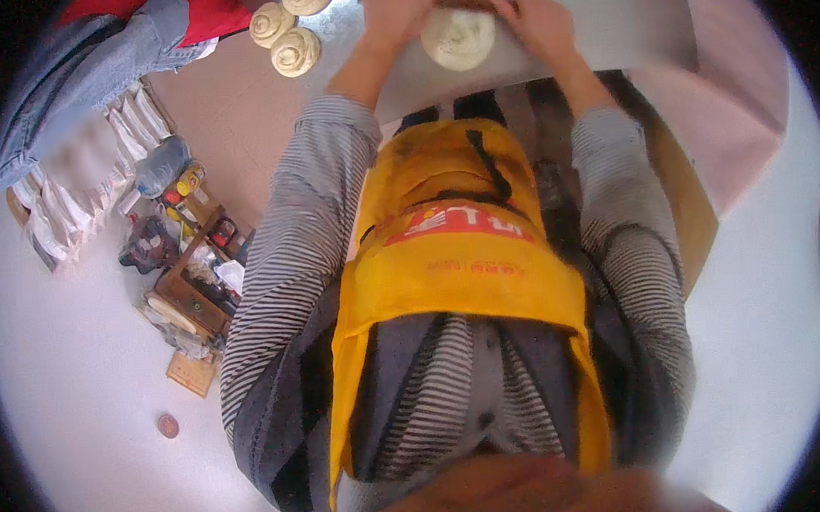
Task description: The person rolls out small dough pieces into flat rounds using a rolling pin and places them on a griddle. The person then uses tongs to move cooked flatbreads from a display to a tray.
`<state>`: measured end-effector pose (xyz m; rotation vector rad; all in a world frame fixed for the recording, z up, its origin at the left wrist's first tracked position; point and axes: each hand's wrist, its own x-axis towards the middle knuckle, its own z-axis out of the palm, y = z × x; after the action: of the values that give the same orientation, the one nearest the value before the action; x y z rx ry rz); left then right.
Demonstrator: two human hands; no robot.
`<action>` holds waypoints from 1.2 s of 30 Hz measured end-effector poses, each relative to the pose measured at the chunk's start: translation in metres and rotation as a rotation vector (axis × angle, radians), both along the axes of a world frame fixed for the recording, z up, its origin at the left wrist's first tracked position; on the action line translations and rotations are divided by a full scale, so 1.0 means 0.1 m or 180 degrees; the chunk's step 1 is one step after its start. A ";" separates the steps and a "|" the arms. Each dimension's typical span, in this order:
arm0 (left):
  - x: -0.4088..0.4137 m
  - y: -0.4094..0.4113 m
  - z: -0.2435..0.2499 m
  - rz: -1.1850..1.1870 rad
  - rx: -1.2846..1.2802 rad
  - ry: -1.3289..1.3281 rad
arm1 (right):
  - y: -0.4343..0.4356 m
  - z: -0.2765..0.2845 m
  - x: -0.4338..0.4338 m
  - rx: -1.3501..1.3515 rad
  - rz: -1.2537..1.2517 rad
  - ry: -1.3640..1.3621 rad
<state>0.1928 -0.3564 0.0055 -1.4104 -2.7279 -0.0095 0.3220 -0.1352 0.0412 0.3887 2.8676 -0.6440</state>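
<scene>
At the top of the head view, a dark reddish-brown rolling pin (pixel 466 1) lies crosswise between my hands, over the far edge of a flattened round of pale dough (pixel 459 42). My left hand (pixel 399 9) is at the pin's left end and my right hand (pixel 540 15) at its right end, fingers curled over it. The dough rests on a grey metal work surface (pixel 599 35). Several spiral-coiled dough rounds sit further left, one of them the nearest coil (pixel 295 51). The picture's upper rim cuts off part of my left hand.
Another person in jeans (pixel 100 70) and a red garment stands at the upper left. White sacks (pixel 65 223) are on the left, beside a large plastic bottle (pixel 164 167) and a cluttered wooden box (pixel 192 300). A pink panel (pixel 733 118) adjoins the work surface on the right.
</scene>
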 end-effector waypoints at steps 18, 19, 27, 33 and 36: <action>0.57 -0.32 0.19 0.0490 0.0734 -0.0754 | -0.35 -0.12 0.38 0.0645 0.0135 0.1331; 0.86 -0.53 0.28 0.0405 0.0779 -0.0866 | -0.50 0.02 0.61 0.0632 0.0207 0.1197; 0.67 -0.35 0.55 0.0764 0.1037 -0.2028 | -0.65 0.08 1.21 0.0089 0.0245 0.1189; 0.08 0.40 0.30 0.0802 -0.0273 -0.2651 | -0.29 0.43 1.82 0.0108 -0.0104 0.1128; 0.12 0.33 0.20 0.0575 -0.0252 -0.2847 | -0.24 0.66 2.18 0.0064 -0.0510 0.1073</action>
<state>0.2050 -0.3237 0.0253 -1.4016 -3.5711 -0.6871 0.5400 -0.1591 0.1071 0.5673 3.1866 -0.7754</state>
